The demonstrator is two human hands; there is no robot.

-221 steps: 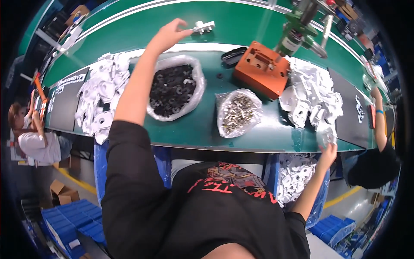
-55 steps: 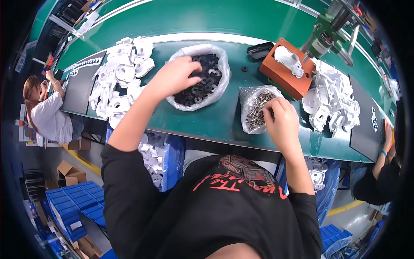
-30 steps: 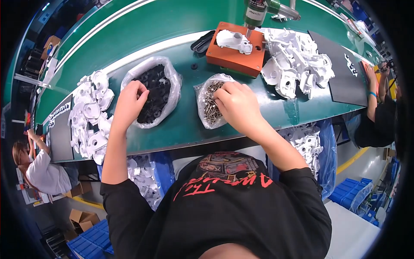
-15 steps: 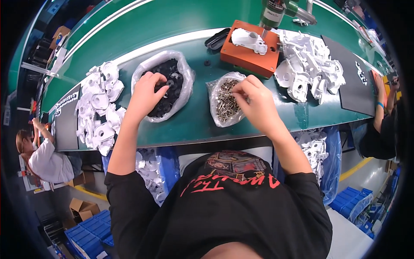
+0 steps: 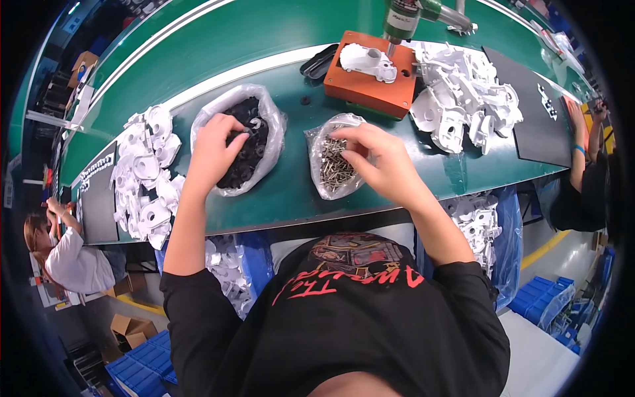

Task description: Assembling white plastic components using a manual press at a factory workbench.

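Observation:
My left hand (image 5: 213,151) is over a clear plastic bag (image 5: 278,135) of small black parts (image 5: 254,142), its fingers curled and its thumb close to the index finger. Whatever may be between those fingertips is too small to make out. Over a second clear bag (image 5: 317,173), filled with small metal screws (image 5: 336,165), hovers my right hand (image 5: 382,162). Its index finger and thumb are apart above the screws, and no held thing shows between them.
Beyond the bags, an orange fixture block (image 5: 364,92) carries a white plastic part (image 5: 367,63) beneath a green screwdriving tool (image 5: 401,23). White moulded parts are heaped at left (image 5: 147,169) and right (image 5: 466,99). Co-workers sit at both sides.
My right thumb and index finger have moved apart over the screws. My left hand stays at the black parts, fingers still curled. The whole view has shifted slightly.

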